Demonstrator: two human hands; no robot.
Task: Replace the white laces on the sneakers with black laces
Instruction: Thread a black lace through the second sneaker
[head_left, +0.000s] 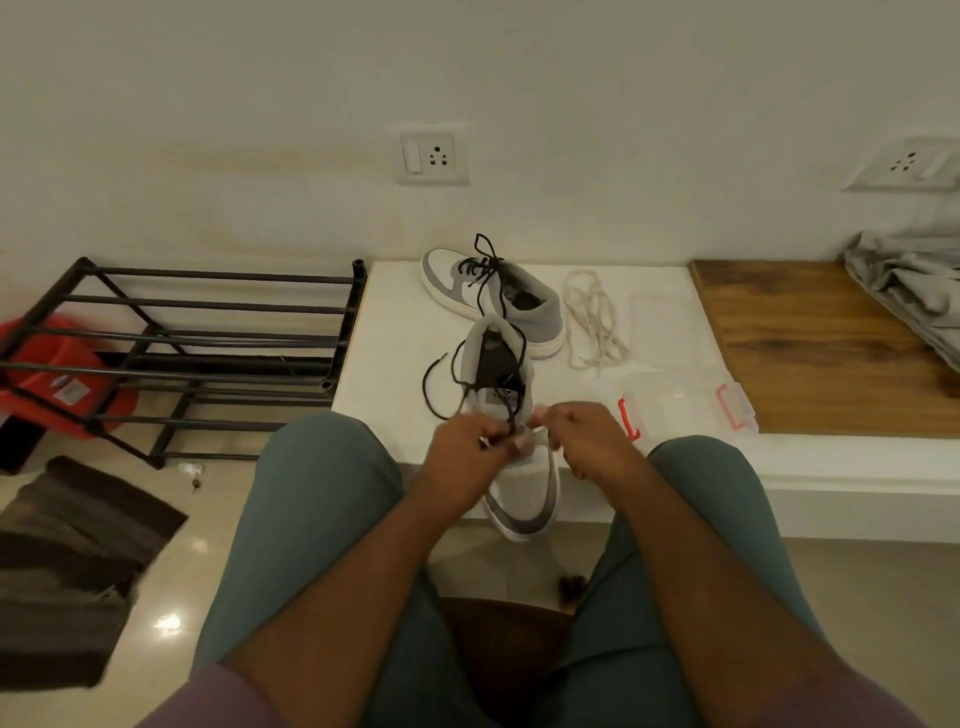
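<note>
The near sneaker (522, 467) lies on the counter (395, 332) edge, under both hands. The black lace (462, 364) is pinched in the left hand (467, 457) fingers (501, 441); the right hand (582, 441) fingers are curled at the eyelets, grip unclear.

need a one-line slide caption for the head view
Both hands, left hand pinching the black lace, thread the near sneaker; far sneaker already black-laced, white laces aside.

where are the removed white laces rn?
In the head view, the loose pile of white laces lies on the white ledge, right of the far grey-and-white sneaker with black laces and left of the wooden board.
</note>
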